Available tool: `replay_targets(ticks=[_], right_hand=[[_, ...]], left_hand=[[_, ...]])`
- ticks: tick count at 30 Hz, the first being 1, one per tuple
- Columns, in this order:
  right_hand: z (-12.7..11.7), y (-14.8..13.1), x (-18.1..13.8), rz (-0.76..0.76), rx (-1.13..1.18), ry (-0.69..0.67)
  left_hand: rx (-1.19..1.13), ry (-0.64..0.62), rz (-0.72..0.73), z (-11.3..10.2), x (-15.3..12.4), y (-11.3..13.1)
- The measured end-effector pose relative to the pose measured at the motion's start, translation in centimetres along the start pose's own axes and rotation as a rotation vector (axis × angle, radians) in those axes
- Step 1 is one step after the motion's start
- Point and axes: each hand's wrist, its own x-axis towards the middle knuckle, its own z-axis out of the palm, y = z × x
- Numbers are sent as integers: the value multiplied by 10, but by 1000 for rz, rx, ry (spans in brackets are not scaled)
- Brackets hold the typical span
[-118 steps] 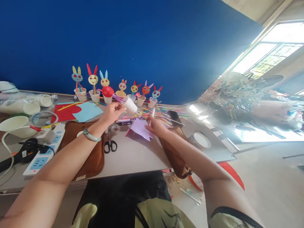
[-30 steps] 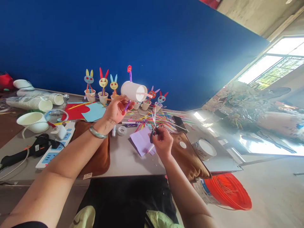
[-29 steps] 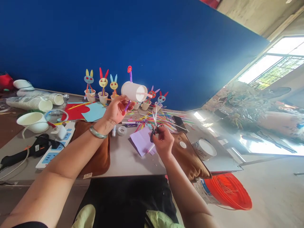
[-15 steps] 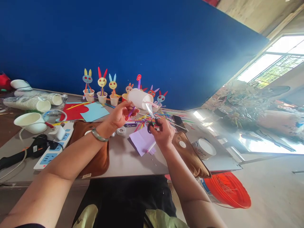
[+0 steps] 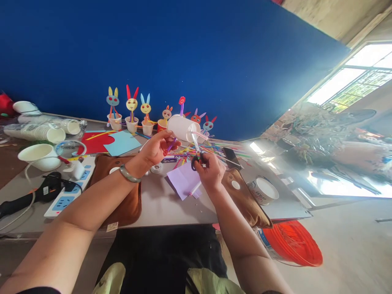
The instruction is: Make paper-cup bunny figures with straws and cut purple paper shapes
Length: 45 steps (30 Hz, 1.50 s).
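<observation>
My left hand (image 5: 157, 148) is closed round a white paper cup (image 5: 181, 127) held on its side above the table, with a purple straw topped by a red paper piece (image 5: 181, 100) poking through it. A pink straw (image 5: 200, 135) sticks out of the cup's mouth. My right hand (image 5: 210, 170) grips black-handled scissors (image 5: 196, 154), blades pointing up at that pink straw beside the cup's rim. A lilac paper sheet (image 5: 183, 180) lies on the table under my hands.
Several paper-cup rabbits (image 5: 132, 107) line the blue wall. Coloured straws (image 5: 214, 153), a phone (image 5: 230, 157), tape roll (image 5: 157, 168), brown cushions (image 5: 122, 196), a power strip (image 5: 65, 191), glue gun (image 5: 36, 196), cups (image 5: 38, 155) and red and blue card (image 5: 107, 143) crowd the table. A red bucket (image 5: 290, 245) stands below.
Since 3.9 s ago my right hand swapped a pen for scissors. In the last second the cup came lower and the scissors rose to the pink straw at its mouth.
</observation>
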Motion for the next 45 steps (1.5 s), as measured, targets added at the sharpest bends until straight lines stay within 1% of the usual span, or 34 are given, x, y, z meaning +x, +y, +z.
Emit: replay_targets(ticks=[3,11,21,26,30,34,37,41,45], right_hand=[[1,2,1,-50,-10,35],[4,4,2,-105,-79,39],[10,11,1,-86,-159,-54],[10,12,-2,-96,-138,-56],[10,12,-3,-52,-102,-66],[9,8,-1,9,-31,-106],[7,3,2,17,15,-136],[5,-1,3,26,30,-123],[6,1,2,44,17,-128]], left_hand=[[-13,10,-11,0,0,0],[-30,3,-8,1,0,1],[-22,79,-24,-5,8,-3],[-13,97,-39,-6,9,-3],[-15,89,-33,-5,8,-1],[-15,89,-44,-3,6,1],[-15,92,-50,-1,5,1],[-10,95,-52,-2,5,0],[-19,88,-58,-4,6,-1]])
